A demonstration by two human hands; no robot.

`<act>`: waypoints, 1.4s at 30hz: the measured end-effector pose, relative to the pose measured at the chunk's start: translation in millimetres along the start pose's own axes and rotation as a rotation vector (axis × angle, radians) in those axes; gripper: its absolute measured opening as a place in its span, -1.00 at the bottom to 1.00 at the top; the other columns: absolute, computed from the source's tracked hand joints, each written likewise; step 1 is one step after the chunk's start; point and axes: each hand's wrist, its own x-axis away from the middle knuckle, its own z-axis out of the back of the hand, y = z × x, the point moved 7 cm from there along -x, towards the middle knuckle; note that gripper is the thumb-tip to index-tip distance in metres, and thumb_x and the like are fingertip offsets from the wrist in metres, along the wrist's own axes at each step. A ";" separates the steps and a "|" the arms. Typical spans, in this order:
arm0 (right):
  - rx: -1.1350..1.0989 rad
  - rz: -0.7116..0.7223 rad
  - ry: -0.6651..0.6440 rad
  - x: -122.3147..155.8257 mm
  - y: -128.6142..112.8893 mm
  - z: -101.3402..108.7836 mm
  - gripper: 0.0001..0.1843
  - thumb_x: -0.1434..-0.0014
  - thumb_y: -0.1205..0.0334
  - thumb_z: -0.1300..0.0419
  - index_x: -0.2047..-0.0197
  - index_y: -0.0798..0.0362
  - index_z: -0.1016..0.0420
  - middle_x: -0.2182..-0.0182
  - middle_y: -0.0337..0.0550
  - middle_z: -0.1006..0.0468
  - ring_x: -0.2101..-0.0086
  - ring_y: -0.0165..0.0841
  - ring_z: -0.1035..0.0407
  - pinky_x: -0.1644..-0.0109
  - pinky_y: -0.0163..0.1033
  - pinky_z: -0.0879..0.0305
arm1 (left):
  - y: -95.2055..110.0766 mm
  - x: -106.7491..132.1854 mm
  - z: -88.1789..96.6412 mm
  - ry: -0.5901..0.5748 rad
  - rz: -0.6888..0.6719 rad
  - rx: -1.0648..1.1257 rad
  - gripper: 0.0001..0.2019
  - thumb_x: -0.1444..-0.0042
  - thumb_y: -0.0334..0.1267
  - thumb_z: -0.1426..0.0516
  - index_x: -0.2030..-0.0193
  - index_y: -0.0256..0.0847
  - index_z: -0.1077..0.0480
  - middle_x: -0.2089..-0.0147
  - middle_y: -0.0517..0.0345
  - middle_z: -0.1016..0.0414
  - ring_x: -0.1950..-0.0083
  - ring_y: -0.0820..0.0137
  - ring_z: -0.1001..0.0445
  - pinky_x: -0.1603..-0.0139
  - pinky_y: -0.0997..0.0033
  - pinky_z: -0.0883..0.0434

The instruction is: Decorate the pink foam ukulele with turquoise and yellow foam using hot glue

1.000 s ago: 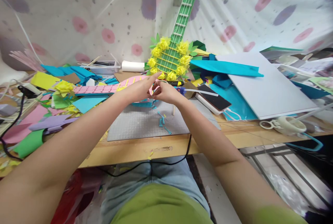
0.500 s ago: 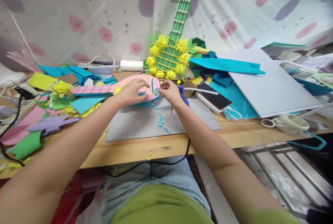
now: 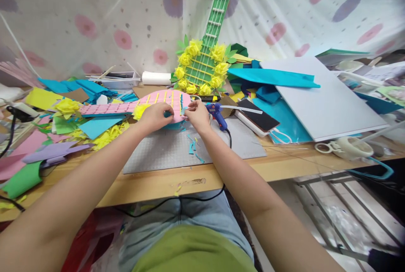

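Observation:
A pink paper guitar [image 3: 161, 96] with yellow strips and a blue side lies flat on the grey cutting mat [image 3: 152, 154]. My left hand [image 3: 156, 118] is over the guitar's body, its fingers curled and tips together; what they hold, if anything, cannot be made out. At the body's right end, my right hand [image 3: 198, 117] pinches a small light blue paper piece [image 3: 184, 111] beside a dark blue strip. A yellow paper flower [image 3: 141, 111] sits on the guitar near my left wrist. Small blue scraps [image 3: 191, 145] lie on the mat below my hands.
A blue glue gun [image 3: 217, 114] with a white stick lies right of my right hand, its black cord running over the table edge. Behind stands a green paper guitar [image 3: 202, 67] with yellow flowers. A phone [image 3: 257, 114], white board [image 3: 319, 103] and paper scraps [image 3: 60, 149] lie around.
My left hand's fingers have drawn together from a spread pose over the guitar. My right hand still pinches the light blue piece at the guitar's end. The view has shifted slightly.

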 end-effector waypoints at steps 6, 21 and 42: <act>0.113 0.039 -0.012 13.2 -17.3 -14.6 -0.79 0.14 0.42 -0.11 0.39 -0.01 -0.22 0.47 -0.34 -0.45 0.35 -0.36 -0.42 0.17 -0.20 -0.32 | -10.9 6.5 2.2 0.061 0.089 0.123 -0.85 0.06 -0.28 -0.09 0.37 -0.19 -0.49 0.29 0.17 -0.56 0.22 0.37 -0.47 0.19 0.44 -0.35; 0.222 0.062 -0.031 17.4 -20.3 -26.6 -0.80 0.10 0.42 -0.10 0.37 0.00 -0.23 0.42 -0.29 -0.46 0.32 -0.36 -0.40 0.15 -0.23 -0.26 | -15.9 8.9 -0.4 0.061 0.111 0.129 -0.82 0.08 -0.27 -0.09 0.35 -0.18 -0.50 0.27 0.15 -0.57 0.22 0.35 -0.49 0.21 0.42 -0.36; 0.092 0.018 -0.074 14.3 -11.4 -32.3 -0.81 0.14 0.40 -0.12 0.40 -0.01 -0.22 0.46 -0.32 -0.44 0.31 -0.35 -0.42 0.12 -0.17 -0.34 | -16.5 9.6 -0.3 0.057 0.111 0.108 -0.79 0.07 -0.25 -0.09 0.31 -0.19 -0.51 0.25 0.13 -0.56 0.22 0.34 -0.49 0.19 0.40 -0.36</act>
